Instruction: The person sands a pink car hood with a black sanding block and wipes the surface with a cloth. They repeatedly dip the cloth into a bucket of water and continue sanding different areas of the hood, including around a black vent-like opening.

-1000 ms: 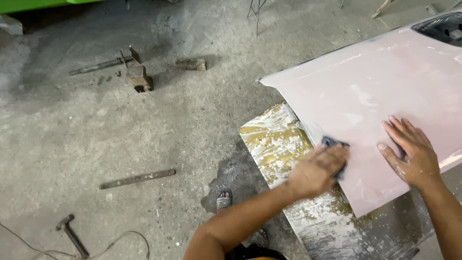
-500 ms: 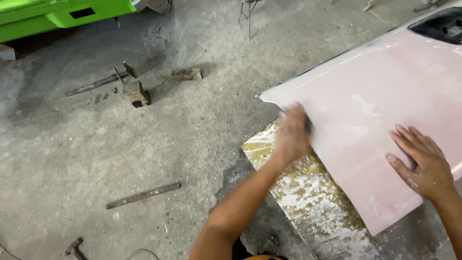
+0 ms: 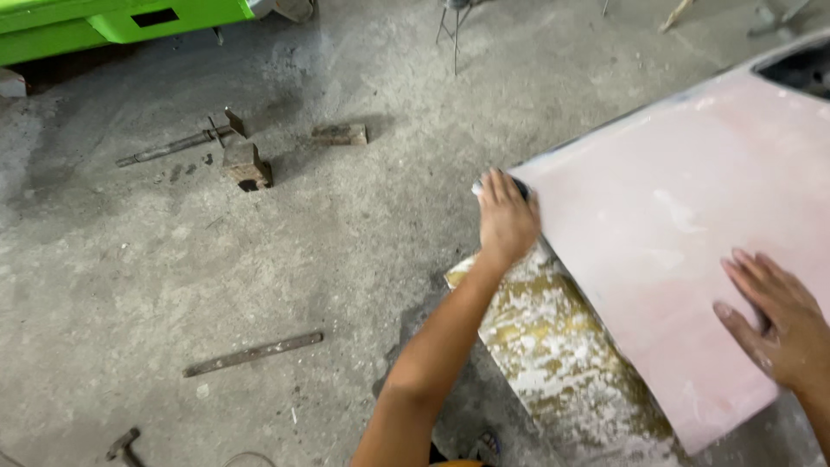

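Note:
A large pale pink panel [image 3: 674,199] lies tilted across the right of the view, dusty and matte. My left hand [image 3: 506,220] is shut on a dark sanding block [image 3: 521,186], pressed at the panel's far left corner. My right hand [image 3: 774,316] lies flat on the panel near its lower right edge, fingers spread and holding nothing. Under the panel's near edge stands a gold support [image 3: 553,355] blotched with white.
The floor is rough grey concrete. On it lie a flat metal bar [image 3: 252,353], a hammer [image 3: 125,445], a rusty metal block [image 3: 246,164] with a rod [image 3: 169,147], and a small block [image 3: 340,134]. A green machine [image 3: 112,22] is at top left. Thin stand legs [image 3: 454,26] rise behind.
My left hand has slid the block along the panel's left edge, from near me out to the far corner. My right hand has stayed flat on the panel.

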